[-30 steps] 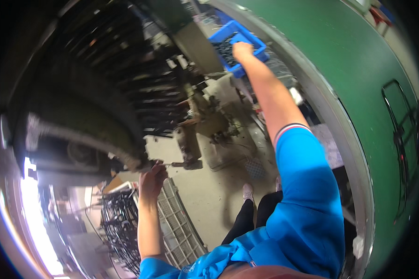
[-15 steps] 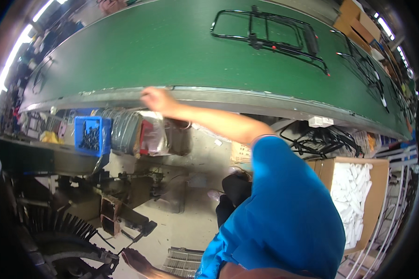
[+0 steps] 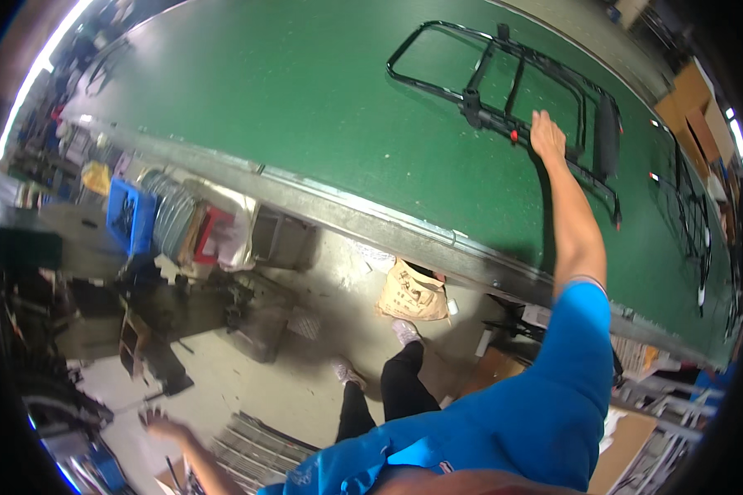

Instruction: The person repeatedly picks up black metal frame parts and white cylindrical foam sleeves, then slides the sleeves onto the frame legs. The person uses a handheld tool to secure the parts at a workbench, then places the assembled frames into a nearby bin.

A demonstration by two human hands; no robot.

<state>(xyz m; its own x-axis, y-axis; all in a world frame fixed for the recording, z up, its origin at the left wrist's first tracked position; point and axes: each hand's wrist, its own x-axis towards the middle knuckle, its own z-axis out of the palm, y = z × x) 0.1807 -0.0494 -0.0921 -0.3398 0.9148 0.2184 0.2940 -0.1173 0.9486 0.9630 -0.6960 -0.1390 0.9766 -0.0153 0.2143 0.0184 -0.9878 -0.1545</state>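
A black tubular bicycle rack with small red parts lies on the green-topped table. My right hand is at the rack's near rail, its fingers curled over the bar close to a red piece. The contact under the fingers is partly hidden. Far from the table, low on the left, my left hand hangs with fingers apart and holds nothing. Beside it is dark machinery.
More black racks lie at the table's right end. Below the table edge stand a blue bin and a printed tan sack. A slatted grey crate is near my left forearm. Cardboard boxes stand at the far right.
My right hand has moved from the table's near edge rightward and away to the rack. My left hand has swung away from the machine part. The view has shifted and turned.
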